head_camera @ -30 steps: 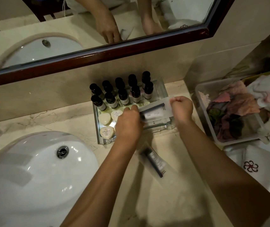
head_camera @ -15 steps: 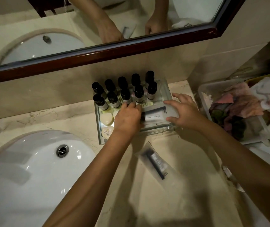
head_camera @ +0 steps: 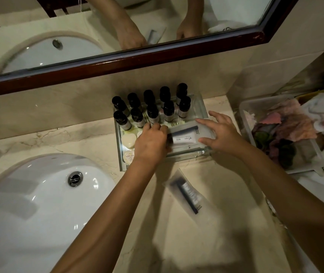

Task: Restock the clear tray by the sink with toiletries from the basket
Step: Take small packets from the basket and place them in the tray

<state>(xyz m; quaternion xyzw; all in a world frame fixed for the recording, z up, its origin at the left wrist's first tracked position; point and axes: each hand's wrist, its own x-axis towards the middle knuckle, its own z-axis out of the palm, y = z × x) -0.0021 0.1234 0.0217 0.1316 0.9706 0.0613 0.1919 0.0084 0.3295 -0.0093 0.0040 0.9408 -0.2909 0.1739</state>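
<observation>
I am settling a frosted sachet (head_camera: pixel 186 137) with a small tube inside into the front of the clear tray (head_camera: pixel 188 155), just before the dark-capped bottles (head_camera: pixel 153 113). My left hand (head_camera: pixel 151 143) is curling its fingers over the sachet's left end, and my right hand (head_camera: pixel 222 134) is pressing spread and flat on its right end. I am judging it light, floppy and slick, so the ends are the best hold. A second sachet (head_camera: pixel 188 194) is lying on the counter (head_camera: pixel 226 223).
</observation>
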